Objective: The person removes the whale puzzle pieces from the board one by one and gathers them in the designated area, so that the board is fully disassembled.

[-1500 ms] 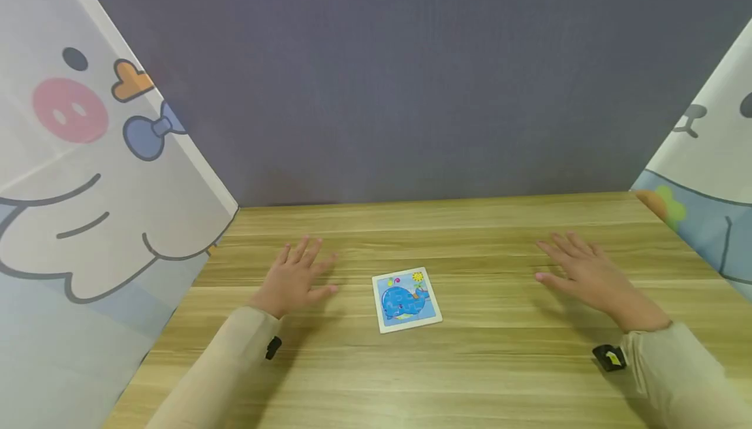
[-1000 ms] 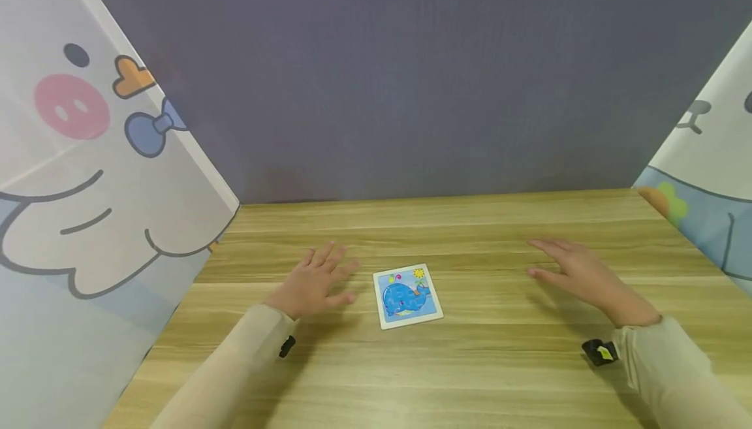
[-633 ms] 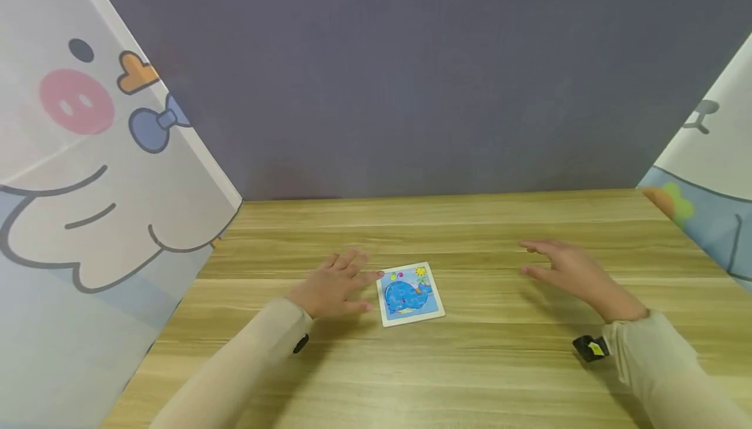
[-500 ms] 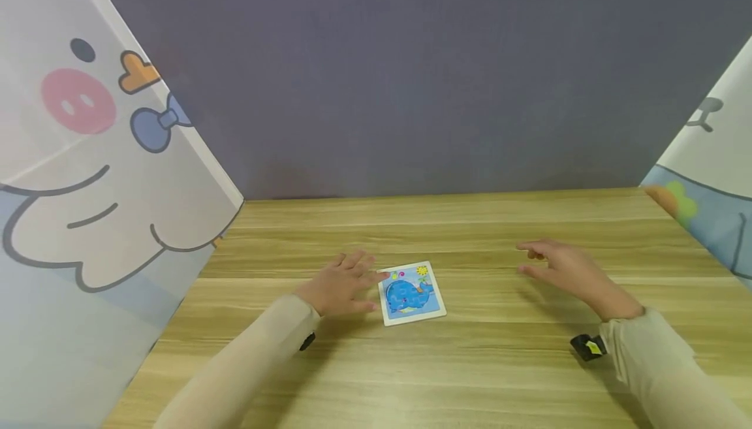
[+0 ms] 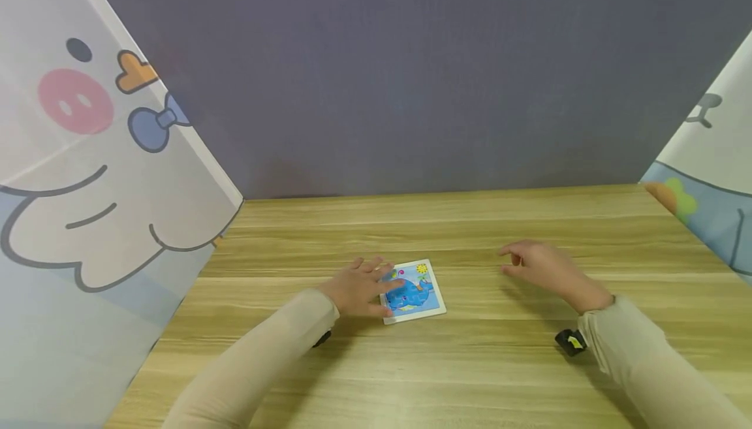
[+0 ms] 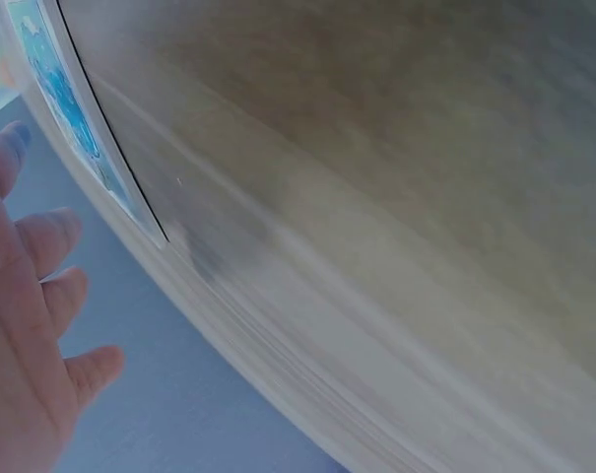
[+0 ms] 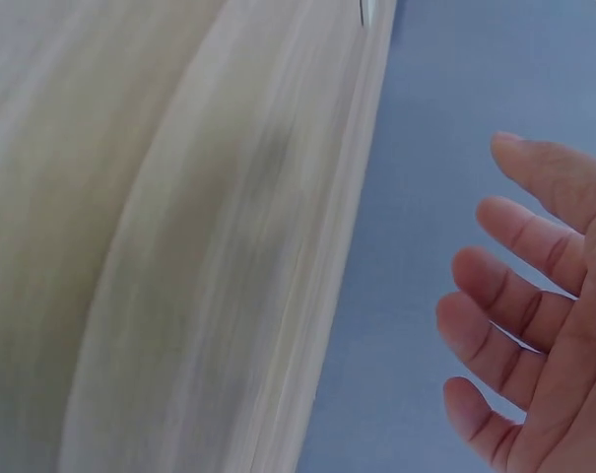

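A small square jigsaw puzzle (image 5: 418,292) with a blue whale, a sun and a white frame lies on the table. My left hand (image 5: 360,288), fingers spread, reaches over its left edge and hides part of that side in the head view. In the left wrist view the puzzle (image 6: 66,99) shows at the upper left, with the left hand's fingers (image 6: 49,241) apart from it. To the right of the puzzle, my right hand (image 5: 549,271) hovers above the table with loosely bent fingers and nothing in them. The right wrist view shows the same relaxed fingers (image 7: 504,296).
The wood-grain table (image 5: 411,377) ends at a dark grey panel (image 5: 411,76) behind. Cartoon-printed white panels stand along the left (image 5: 117,220) and right (image 5: 717,161) sides. Each sleeve has a small black device (image 5: 570,342) at the wrist.
My left hand has moved right, from the table beside the puzzle to over its left edge. My right hand has come inward to the left, its fingers bending more. The puzzle stays put.
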### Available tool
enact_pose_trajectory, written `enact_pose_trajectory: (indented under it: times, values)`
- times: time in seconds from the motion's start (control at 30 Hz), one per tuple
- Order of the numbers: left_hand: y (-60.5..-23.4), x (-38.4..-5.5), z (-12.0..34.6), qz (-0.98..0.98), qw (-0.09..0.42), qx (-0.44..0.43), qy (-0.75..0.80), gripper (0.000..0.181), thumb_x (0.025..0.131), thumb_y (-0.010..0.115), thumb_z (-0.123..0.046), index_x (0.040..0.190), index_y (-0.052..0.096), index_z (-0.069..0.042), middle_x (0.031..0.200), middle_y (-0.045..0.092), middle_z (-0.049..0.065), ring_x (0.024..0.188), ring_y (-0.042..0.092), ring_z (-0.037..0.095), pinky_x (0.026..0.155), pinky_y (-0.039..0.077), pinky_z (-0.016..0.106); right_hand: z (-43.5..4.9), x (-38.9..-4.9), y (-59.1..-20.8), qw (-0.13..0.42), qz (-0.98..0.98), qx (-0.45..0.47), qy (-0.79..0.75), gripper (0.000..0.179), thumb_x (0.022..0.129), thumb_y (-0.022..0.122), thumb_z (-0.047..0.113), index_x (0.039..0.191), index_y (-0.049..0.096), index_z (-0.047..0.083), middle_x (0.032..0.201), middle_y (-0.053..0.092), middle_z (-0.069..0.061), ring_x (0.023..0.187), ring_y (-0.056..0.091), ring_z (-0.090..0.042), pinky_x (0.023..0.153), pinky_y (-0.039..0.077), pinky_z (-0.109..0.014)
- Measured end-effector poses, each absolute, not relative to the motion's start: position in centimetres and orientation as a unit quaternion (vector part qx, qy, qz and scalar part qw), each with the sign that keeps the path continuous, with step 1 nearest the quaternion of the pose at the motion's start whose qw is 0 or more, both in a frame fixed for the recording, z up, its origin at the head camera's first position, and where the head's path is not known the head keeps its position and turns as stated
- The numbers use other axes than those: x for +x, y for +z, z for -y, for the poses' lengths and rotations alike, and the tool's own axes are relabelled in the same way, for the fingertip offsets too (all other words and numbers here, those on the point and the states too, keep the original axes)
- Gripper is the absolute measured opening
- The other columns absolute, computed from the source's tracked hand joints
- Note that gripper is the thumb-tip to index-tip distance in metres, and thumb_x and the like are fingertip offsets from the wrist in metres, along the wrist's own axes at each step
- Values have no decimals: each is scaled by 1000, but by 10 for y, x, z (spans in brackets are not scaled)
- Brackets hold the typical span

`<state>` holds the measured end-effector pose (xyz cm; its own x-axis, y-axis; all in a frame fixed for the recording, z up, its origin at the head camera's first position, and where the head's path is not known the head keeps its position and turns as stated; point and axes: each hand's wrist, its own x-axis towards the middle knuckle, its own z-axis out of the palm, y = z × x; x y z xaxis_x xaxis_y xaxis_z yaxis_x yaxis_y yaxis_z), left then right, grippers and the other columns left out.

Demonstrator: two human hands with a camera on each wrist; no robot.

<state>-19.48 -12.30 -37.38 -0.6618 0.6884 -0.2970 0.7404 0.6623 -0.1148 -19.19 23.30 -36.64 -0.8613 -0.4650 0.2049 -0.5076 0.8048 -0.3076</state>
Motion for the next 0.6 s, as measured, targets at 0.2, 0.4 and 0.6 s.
enact_pose_trajectory:
  times: [0.2, 0.4, 0.6]
  values:
    - [-375, -197, 117, -901, 117, 398, -129, 65, 94, 41, -62, 151, 32, -32, 157, 25, 5, 145, 17, 27, 112, 23, 50, -226, -194, -368, 55, 948, 265, 165, 32, 84, 72, 21, 106, 69, -1, 75, 55, 8, 60, 42, -3, 55, 41, -27]
    - [-375, -197, 113, -898, 120, 398, -144, 67, 93, 40, -64, 151, 30, -33, 157, 25, 3, 144, 18, 27, 112, 24, 50, -216, -197, -368, 39, 949, 275, 148, 34, 85, 71, 23, 109, 69, 0, 79, 60, 3, 65, 48, -6, 57, 43, -29]
    - [-378, -196, 109, -900, 140, 391, -133, 68, 93, 41, -64, 151, 29, -33, 157, 25, 1, 144, 18, 25, 111, 25, 48, -202, -201, -368, 20, 947, 286, 142, 35, 86, 71, 24, 111, 68, 0, 83, 62, 0, 70, 53, -10, 60, 45, -31]
